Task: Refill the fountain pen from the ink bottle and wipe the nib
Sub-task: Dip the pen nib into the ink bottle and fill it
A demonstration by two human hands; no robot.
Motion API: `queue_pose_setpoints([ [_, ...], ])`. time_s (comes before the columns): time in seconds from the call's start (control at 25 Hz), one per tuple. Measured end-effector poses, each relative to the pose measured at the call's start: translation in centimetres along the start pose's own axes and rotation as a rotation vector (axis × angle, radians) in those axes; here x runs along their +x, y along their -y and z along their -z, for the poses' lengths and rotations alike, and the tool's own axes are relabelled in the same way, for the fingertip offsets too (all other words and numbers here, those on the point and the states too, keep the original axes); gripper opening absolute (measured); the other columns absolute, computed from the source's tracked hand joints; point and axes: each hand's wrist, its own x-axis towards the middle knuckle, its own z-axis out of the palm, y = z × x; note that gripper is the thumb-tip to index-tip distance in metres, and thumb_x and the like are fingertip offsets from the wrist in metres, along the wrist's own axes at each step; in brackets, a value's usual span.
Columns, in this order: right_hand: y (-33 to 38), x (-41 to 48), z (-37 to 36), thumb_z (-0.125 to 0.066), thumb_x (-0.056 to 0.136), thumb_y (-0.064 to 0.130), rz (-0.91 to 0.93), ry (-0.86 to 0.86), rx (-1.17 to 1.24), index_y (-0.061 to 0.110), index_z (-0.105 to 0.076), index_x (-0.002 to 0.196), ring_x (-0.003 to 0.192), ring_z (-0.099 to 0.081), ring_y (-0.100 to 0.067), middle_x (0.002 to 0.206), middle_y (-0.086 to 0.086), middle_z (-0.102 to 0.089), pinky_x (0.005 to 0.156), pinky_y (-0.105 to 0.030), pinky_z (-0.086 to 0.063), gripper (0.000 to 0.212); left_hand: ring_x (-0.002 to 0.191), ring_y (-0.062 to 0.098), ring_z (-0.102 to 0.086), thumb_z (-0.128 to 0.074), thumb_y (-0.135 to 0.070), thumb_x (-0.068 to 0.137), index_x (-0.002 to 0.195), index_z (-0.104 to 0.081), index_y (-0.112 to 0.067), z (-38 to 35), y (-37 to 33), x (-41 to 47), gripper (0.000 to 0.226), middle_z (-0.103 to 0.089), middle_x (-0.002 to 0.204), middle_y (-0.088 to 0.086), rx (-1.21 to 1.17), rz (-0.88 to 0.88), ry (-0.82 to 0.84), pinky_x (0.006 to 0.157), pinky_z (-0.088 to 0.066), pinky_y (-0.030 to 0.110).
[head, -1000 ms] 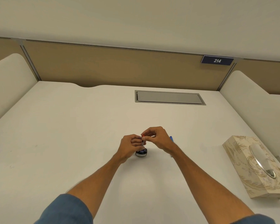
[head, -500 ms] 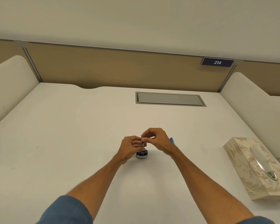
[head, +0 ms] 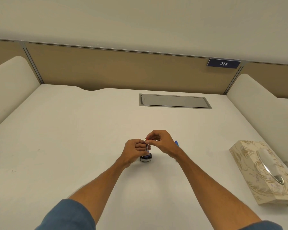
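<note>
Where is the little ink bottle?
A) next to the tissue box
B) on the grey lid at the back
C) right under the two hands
C: the ink bottle sits on the desk just below the left hand and right hand, which hold the fountain pen upright over it.

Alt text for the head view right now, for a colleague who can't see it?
Two hands hold a slim pen upright over a small ink bottle on a white desk: the left hand grips its lower part, the right hand pinches its top. A patterned tissue box sits at the right edge.
</note>
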Motion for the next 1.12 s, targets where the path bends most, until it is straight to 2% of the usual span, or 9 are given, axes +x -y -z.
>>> queue_pose_setpoints([
  [0.2,-0.14,-0.09,0.07,-0.073,0.084,0.014,-0.003,0.010,0.000,0.010,-0.074,0.099,0.089,-0.070,-0.019,0.096,-0.007,-0.075,0.084,-0.029,-0.057,0.016,0.090,0.028,-0.074,-0.076,0.014,0.069,0.104,-0.066,0.005,-0.02,-0.10,0.06,0.038,-0.075,0.095,0.020,0.009,0.007,0.005,0.076,-0.059,0.029],
  [0.28,-0.27,-0.13,0.10,-0.072,0.083,0.015,-0.004,0.015,0.005,0.012,-0.076,0.096,0.087,-0.071,-0.016,0.092,-0.005,-0.076,0.083,-0.026,-0.056,0.014,0.090,0.028,-0.074,-0.076,0.015,0.069,0.103,-0.066,0.005,-0.01,-0.13,0.05,0.037,-0.075,0.095,0.020,0.004,0.007,0.006,0.076,-0.059,0.030],
  [0.56,-0.07,-0.01,-0.03,-0.076,0.080,0.013,0.009,-0.008,0.000,0.009,-0.073,0.087,0.082,-0.070,-0.022,0.086,-0.009,-0.074,0.076,-0.026,-0.056,0.008,0.089,0.029,-0.074,-0.076,0.014,0.068,0.098,-0.067,0.002,-0.06,-0.20,0.11,0.034,-0.075,0.093,0.019,0.010,0.011,0.007,0.076,-0.059,0.030],
  [0.8,-0.35,0.02,0.20,-0.074,0.081,0.014,-0.007,0.022,0.002,0.009,-0.076,0.093,0.086,-0.071,-0.019,0.089,-0.007,-0.076,0.083,-0.029,-0.056,0.013,0.089,0.028,-0.074,-0.077,0.014,0.068,0.099,-0.067,0.002,-0.07,-0.23,0.07,0.034,-0.075,0.094,0.020,0.003,0.013,0.005,0.076,-0.059,0.030],
  [1.0,-0.05,0.03,0.00,-0.080,0.076,0.014,0.003,-0.029,-0.003,0.011,-0.073,0.082,0.077,-0.069,-0.019,0.082,-0.008,-0.074,0.077,-0.029,-0.055,0.009,0.089,0.028,-0.075,-0.077,0.013,0.068,0.100,-0.067,0.004,-0.14,-0.19,0.11,0.035,-0.076,0.093,0.019,-0.003,0.015,0.002,0.075,-0.059,0.030],
  [1.12,-0.25,-0.06,0.00,-0.079,0.076,0.016,-0.006,0.006,0.018,0.011,-0.075,0.089,0.082,-0.071,-0.018,0.085,-0.006,-0.076,0.081,-0.031,-0.058,0.014,0.090,0.028,-0.075,-0.077,0.013,0.068,0.100,-0.066,0.004,-0.14,-0.17,0.10,0.035,-0.075,0.094,0.019,-0.005,0.019,-0.001,0.077,-0.059,0.030],
])
